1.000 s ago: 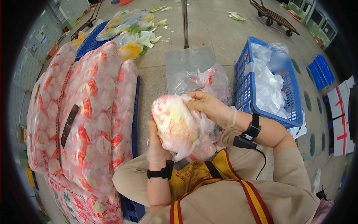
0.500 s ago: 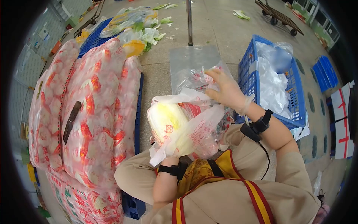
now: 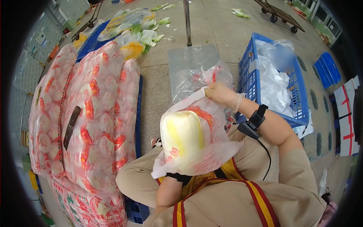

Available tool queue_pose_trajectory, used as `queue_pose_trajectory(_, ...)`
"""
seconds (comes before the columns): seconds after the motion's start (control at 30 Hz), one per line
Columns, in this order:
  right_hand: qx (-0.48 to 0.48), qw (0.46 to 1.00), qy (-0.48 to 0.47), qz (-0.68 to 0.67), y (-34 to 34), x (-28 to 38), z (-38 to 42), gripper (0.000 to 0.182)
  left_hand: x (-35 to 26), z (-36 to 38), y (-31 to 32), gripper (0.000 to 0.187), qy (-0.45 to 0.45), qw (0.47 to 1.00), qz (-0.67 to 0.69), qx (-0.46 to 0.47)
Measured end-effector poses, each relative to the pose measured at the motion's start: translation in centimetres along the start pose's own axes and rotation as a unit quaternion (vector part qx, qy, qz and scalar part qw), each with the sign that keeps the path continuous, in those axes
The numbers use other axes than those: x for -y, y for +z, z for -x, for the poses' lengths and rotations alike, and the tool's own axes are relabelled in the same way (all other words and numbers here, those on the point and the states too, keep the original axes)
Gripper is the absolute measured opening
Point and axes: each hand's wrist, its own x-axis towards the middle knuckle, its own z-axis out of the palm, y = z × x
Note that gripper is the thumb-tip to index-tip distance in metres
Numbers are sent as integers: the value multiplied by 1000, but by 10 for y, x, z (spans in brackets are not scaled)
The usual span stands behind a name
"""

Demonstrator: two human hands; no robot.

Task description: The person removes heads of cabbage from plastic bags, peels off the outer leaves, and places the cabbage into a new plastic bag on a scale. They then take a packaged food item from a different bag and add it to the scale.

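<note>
Plastic bag (image 3: 211, 113) now higher over cabbage (image 3: 181, 136)

Glossy thin plastic bag (image 3: 211, 125), matt blue plastic crate (image 3: 249, 81), rough concrete floor (image 3: 219, 34)

Concrete floor (image 3: 159, 81) bears blue crate (image 3: 251, 81), plastic sheet (image 3: 189, 60), leaf scraps (image 3: 239, 14).

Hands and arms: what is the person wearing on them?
Both wrists carry a black strap band. The right one has a small black box with a black cable trailing from it. The right hand wears a thin see-through glove, its cuff bunched at the wrist. The left hand is hidden behind the wrapped cabbage. Sleeves are short and tan.
</note>
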Motion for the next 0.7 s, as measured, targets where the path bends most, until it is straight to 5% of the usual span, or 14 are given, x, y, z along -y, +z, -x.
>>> queue_pose_trajectory(0.07, 49, 999, 5, 15, 9, -11, 0, 37, -3, 5, -2, 41, 25, 996, -84, 7)
queue_pose_trajectory(0.13, -181, 930, -298, 116, 24, -14, 10, 56, -12, 10, 0, 39, 83, 974, -211, 9)
queue_pose_trajectory(0.17, -180, 930, -300, 116, 26, -14, 14, 56, -15, 10, 2, 38, 118, 954, -276, 3)
queue_pose_trajectory(0.23, 80, 941, -305, -124, 18, 17, 38, 69, -19, 3, 6, 36, 174, 914, -367, -17)
queue_pose_trajectory(0.27, 82, 940, -308, -122, 15, 32, 54, 69, -22, -2, 8, 35, 195, 899, -390, -29)
queue_pose_trajectory(0.37, 173, 960, -217, 35, 15, 49, 81, 52, -23, -18, 10, 38, 95, 993, -47, -60)
queue_pose_trajectory(0.43, 126, 849, -495, 133, 20, 50, 81, 31, -26, -26, 10, 41, 44, 987, 135, -78)
queue_pose_trajectory(0.5, 101, 829, -545, 76, 37, 48, 99, 14, -29, -22, 9, 43, 11, 970, 226, -90)
queue_pose_trajectory(0.57, 301, 731, -587, 178, 51, 41, 109, 15, -31, -18, 10, 45, -6, 959, 265, -104)
queue_pose_trajectory(0.6, 299, 731, -588, 174, 50, 40, 109, 15, -31, -19, 8, 45, -20, 953, 285, -102)
queue_pose_trajectory(0.67, 550, 701, -335, 304, 40, 39, 104, 15, -32, -21, 5, 45, -22, 958, 273, -89)
queue_pose_trajectory(0.7, 501, 784, -276, 241, 36, 31, 94, 17, -35, -24, 6, 45, -18, 962, 259, -82)
